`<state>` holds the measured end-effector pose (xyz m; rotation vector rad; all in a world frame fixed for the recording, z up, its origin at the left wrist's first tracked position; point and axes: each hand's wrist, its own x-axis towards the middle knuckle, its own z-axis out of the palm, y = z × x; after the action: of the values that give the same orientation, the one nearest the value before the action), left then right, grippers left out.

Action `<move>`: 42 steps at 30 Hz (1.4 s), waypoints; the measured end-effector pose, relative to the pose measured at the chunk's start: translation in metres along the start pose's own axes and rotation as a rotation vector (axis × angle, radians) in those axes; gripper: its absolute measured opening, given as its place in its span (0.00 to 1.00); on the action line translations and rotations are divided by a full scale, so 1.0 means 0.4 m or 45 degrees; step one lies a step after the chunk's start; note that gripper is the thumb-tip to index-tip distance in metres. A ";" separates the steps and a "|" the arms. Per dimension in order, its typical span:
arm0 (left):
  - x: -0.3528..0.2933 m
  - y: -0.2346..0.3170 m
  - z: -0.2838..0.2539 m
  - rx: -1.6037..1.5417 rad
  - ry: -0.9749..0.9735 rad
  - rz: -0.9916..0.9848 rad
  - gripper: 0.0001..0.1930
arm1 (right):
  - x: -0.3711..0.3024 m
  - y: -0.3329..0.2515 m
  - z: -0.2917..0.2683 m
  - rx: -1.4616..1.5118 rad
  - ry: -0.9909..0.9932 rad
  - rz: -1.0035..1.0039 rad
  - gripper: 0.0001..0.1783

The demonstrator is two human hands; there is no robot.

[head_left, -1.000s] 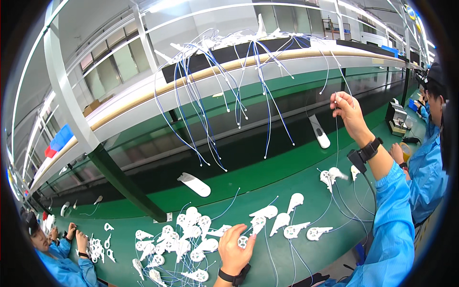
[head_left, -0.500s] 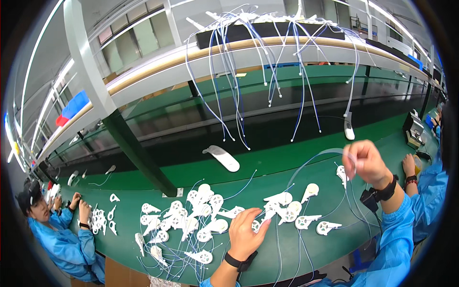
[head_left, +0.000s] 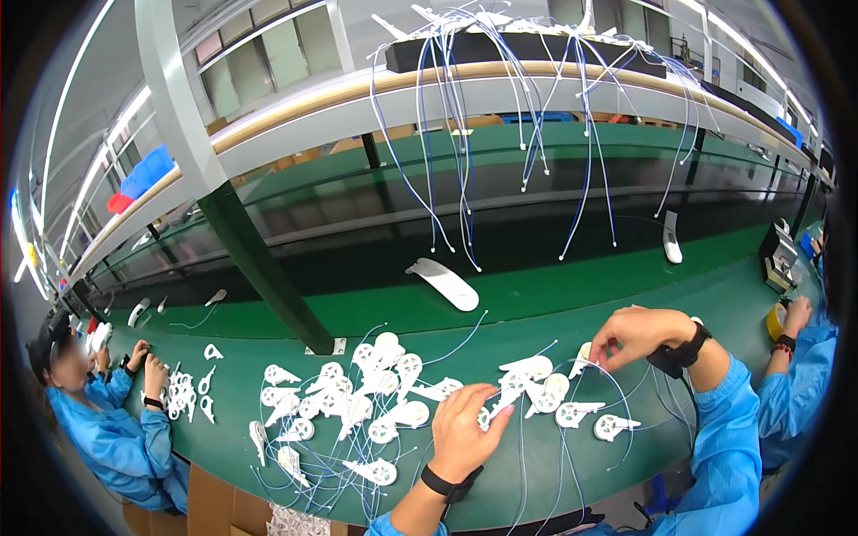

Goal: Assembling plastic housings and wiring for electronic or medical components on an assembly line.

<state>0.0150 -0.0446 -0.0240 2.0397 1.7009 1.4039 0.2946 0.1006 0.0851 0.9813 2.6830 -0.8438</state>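
Observation:
My left hand (head_left: 465, 433) is curled at the front of the table, with thumb and fingers closed about a white wheel-shaped plastic part (head_left: 483, 417); the fingers partly hide it. To its right, my right hand (head_left: 630, 338) pinches a thin blue-and-white cable (head_left: 626, 402), which curves down toward the table. The pinching fingertips are beside a round white part (head_left: 585, 353) lying behind them. More white parts with round wheels and pointed arms (head_left: 545, 393) lie between my hands. A large pile of them (head_left: 357, 402), tangled with cables, spreads left of my left hand.
A shelf (head_left: 536, 76) with hanging cables crosses above the table, held by a dark green post (head_left: 264, 268). White elongated housings (head_left: 447, 286) lie farther back. Co-workers in blue sit at left (head_left: 112, 438) and right (head_left: 778, 384). A cardboard box (head_left: 223, 500) stands below the table's front edge.
My right hand has come down and left with the cable, from above the table to beside the white parts. My left hand has stayed nearly in place. The view has shifted slightly.

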 end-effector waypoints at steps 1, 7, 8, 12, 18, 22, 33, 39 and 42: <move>0.001 0.000 -0.002 0.001 0.000 0.002 0.15 | 0.018 0.043 0.017 -0.228 0.089 0.041 0.14; -0.002 0.003 -0.004 0.014 -0.031 0.000 0.15 | 0.157 0.109 0.038 -0.576 0.334 0.263 0.11; -0.005 -0.001 -0.006 0.022 -0.031 -0.009 0.15 | 0.197 0.102 0.034 -0.374 0.377 0.251 0.12; 0.002 -0.002 -0.006 0.019 -0.042 0.003 0.15 | 0.330 0.105 0.044 -0.319 0.485 0.320 0.13; 0.001 -0.002 -0.005 0.023 -0.048 -0.009 0.15 | 0.507 0.070 0.105 -0.202 0.710 0.326 0.29; 0.001 -0.001 -0.005 -0.022 -0.043 0.008 0.15 | 0.557 0.064 0.135 -0.231 0.804 0.472 0.36; -0.010 -0.027 0.004 -0.204 -0.067 -0.103 0.14 | 0.421 0.044 0.058 1.159 0.612 0.285 0.23; 0.000 -0.043 -0.002 -1.418 -0.341 -0.791 0.17 | 0.197 -0.012 0.063 1.465 0.047 -0.421 0.29; -0.023 -0.105 0.003 -1.852 -0.713 -0.726 0.36 | 0.137 -0.027 0.093 1.336 -0.013 -0.537 0.30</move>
<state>-0.0128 -0.0371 -0.0557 0.8450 0.5132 1.0822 0.2441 0.1028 0.0411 0.4750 2.3724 -2.4397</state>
